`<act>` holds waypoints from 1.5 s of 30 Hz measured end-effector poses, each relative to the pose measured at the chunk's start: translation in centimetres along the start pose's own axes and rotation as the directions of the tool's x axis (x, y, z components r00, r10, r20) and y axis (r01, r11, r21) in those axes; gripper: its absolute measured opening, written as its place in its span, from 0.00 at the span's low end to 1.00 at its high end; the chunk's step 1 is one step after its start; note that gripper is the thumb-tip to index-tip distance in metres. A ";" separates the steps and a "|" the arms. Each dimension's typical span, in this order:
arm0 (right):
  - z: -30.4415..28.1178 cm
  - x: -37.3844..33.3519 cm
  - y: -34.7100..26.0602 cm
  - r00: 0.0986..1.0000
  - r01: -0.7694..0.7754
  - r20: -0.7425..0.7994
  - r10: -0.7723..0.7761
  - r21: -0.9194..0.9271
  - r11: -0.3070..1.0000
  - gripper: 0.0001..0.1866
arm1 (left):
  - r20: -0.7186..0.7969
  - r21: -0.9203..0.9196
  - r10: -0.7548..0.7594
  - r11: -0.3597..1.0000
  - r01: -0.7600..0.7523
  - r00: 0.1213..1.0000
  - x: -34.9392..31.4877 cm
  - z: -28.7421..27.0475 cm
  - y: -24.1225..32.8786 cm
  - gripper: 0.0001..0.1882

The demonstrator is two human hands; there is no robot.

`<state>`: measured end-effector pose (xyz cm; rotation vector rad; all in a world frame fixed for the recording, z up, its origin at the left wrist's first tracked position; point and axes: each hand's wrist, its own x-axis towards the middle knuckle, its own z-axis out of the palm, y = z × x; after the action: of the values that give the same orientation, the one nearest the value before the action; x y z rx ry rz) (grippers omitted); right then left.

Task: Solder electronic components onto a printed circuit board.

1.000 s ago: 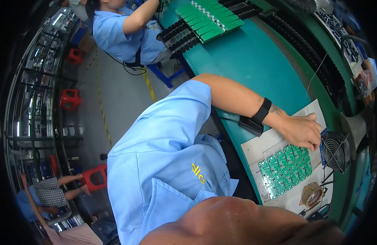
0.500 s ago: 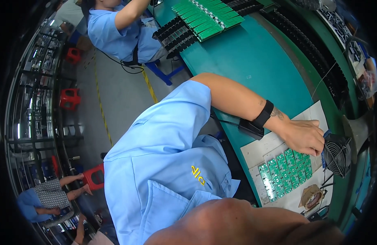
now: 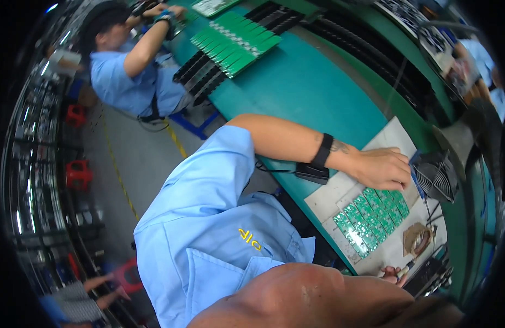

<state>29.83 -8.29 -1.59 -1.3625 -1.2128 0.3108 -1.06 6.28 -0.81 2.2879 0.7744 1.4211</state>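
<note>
Well left of our hands, we see a co-worker [image 3: 116, 76] beside some green panels [image 3: 236, 42]. Our left hand [image 3: 381, 168], a black strap [image 3: 322, 151] at its wrist, curves over the board [image 3: 371, 221]'s upper edge; we cannot tell whether its fingers pinch anything. The board lies on a pale sheet [image 3: 397, 136], below that hand and above our right hand [image 3: 393, 273], closed around a slim tool [image 3: 407, 267]. Above the tool sits a brown lump [image 3: 411, 240]; right of the left hand, a fan [image 3: 434, 177]. We seem to be between touches, tool off the board; the next move calls for steady fingers.
</note>
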 end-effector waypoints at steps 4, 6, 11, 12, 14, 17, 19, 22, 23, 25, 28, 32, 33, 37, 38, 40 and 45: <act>0.5 -0.2 -0.1 1.000 -0.007 -0.029 0.008 0.040 0.999 0.25 | 0.035 0.118 -0.053 0.992 0.049 0.998 -0.3 -1.5 1.5 0.04; 0.4 -0.2 0.2 0.998 -0.012 -0.062 0.014 0.036 0.999 0.25 | 0.056 0.111 -0.027 0.994 0.021 0.998 0.3 -1.4 1.6 0.04; -0.6 -1.0 0.5 0.997 0.050 -0.054 -0.050 0.001 0.999 0.24 | 0.063 0.113 -0.010 0.994 0.003 0.998 1.2 -0.3 1.3 0.04; -0.9 -1.2 0.4 0.999 0.036 -0.037 -0.035 0.028 0.999 0.24 | 0.022 0.130 0.006 0.992 -0.009 1.000 1.2 0.0 0.9 0.05; -0.6 -2.1 1.3 0.995 -0.062 -0.079 0.066 0.051 0.997 0.21 | 0.060 0.126 -0.073 0.990 0.065 0.996 1.4 -1.2 2.0 0.05; 0.3 -1.6 1.3 0.997 0.079 0.009 -0.080 0.049 0.996 0.18 | 0.164 0.136 -0.190 0.976 0.168 0.968 2.4 -3.1 4.0 0.05; 1.1 -1.2 1.4 0.990 0.139 0.010 -0.141 0.100 0.985 0.17 | 0.276 0.115 -0.247 0.968 0.223 0.929 3.6 -3.1 3.5 0.04; 1.0 -0.8 0.5 0.989 0.148 0.001 -0.148 0.038 0.988 0.17 | 0.361 0.078 -0.241 0.971 0.228 0.901 4.7 -2.1 3.0 0.05; 1.0 -1.0 0.3 0.989 0.147 0.006 -0.148 0.061 0.987 0.17 | 0.385 0.087 -0.251 0.968 0.236 0.888 4.4 -2.1 3.0 0.05; 0.8 -1.2 0.2 0.990 0.136 0.018 -0.137 0.077 0.988 0.17 | 0.412 0.089 -0.270 0.962 0.256 0.870 4.0 -1.7 2.9 0.06; 0.6 -1.2 0.2 0.990 0.125 -0.078 -0.115 0.152 0.980 0.16 | 0.408 -0.026 -0.230 0.964 0.263 0.884 3.6 -1.1 2.2 0.06; 0.5 -1.3 -0.1 0.999 0.033 -0.032 -0.029 0.142 0.989 0.16 | 0.398 -0.028 -0.197 0.974 0.226 0.896 2.6 -0.7 2.5 0.06; 0.4 -1.3 -0.1 0.999 0.030 -0.036 -0.025 0.133 0.991 0.16 | 0.403 -0.038 -0.193 0.973 0.227 0.895 2.7 -0.6 2.4 0.06; 0.3 -1.5 -0.4 1.000 0.013 -0.008 -0.012 0.093 0.996 0.16 | 0.408 -0.018 -0.143 0.986 0.165 0.902 2.6 -1.0 2.6 0.06; 0.3 -1.6 -0.3 0.999 0.037 -0.011 -0.037 0.048 0.998 0.16 | 0.428 0.004 -0.157 0.985 0.172 0.890 2.8 -0.9 2.6 0.05; 0.1 -1.3 -0.7 0.998 0.057 0.009 -0.057 0.025 0.998 0.16 | 0.456 0.049 -0.179 0.983 0.176 0.872 3.2 -0.7 3.0 0.05; 0.2 -0.1 -1.6 0.984 0.137 0.082 -0.157 0.204 0.969 0.15 | 0.485 0.065 -0.226 0.973 0.223 0.845 3.2 -0.6 3.5 0.03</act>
<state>28.87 -8.68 -0.29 -1.0899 -1.3204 0.3859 0.46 5.41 3.68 2.3188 0.8408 0.6842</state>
